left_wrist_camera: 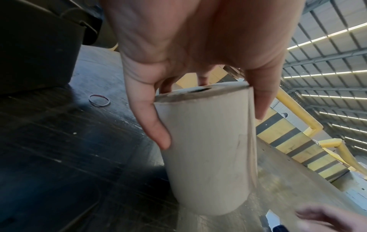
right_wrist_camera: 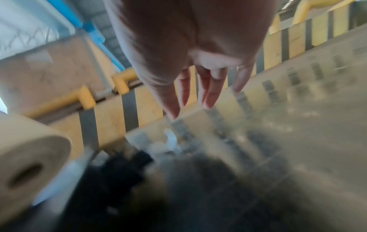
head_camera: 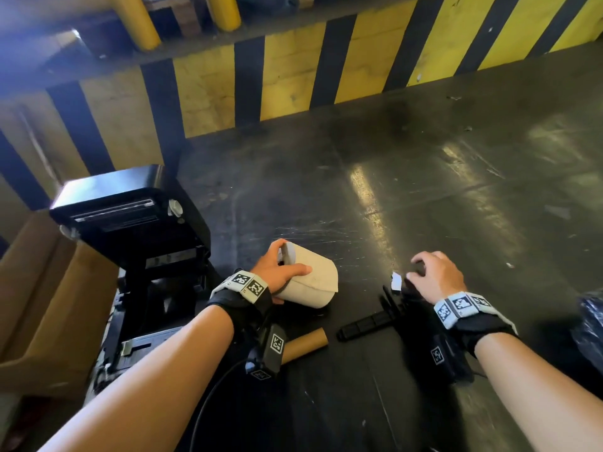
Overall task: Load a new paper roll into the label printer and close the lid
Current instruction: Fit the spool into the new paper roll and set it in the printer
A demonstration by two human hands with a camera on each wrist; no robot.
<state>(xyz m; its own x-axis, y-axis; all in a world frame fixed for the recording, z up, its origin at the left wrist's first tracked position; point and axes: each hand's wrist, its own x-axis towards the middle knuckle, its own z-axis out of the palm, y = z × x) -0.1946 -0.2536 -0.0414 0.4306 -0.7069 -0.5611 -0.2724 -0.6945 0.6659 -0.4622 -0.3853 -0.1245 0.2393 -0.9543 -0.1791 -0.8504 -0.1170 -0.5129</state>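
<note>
Motion blur in the right wrist view smears the black spindle point(right_wrist_camera: 119, 169) beyond telling.

A label printer point(head_camera: 130, 243) is standing at the left of a table point(head_camera: 424, 197) with its lid point(head_camera: 120, 203) raised, and a cardboard box point(head_camera: 42, 308) is sitting to its left. Just right of the printer, the left hand point(head_camera: 277, 272) is gripping a paper roll point(head_camera: 313, 282) on the table. An empty cardboard core point(head_camera: 306, 344) is lying nearer the person. Further right, the right hand point(head_camera: 437, 278) is hovering with straight fingers over a spindle point(head_camera: 368, 324). A striped barrier point(head_camera: 293, 79) is running behind the table.
</note>
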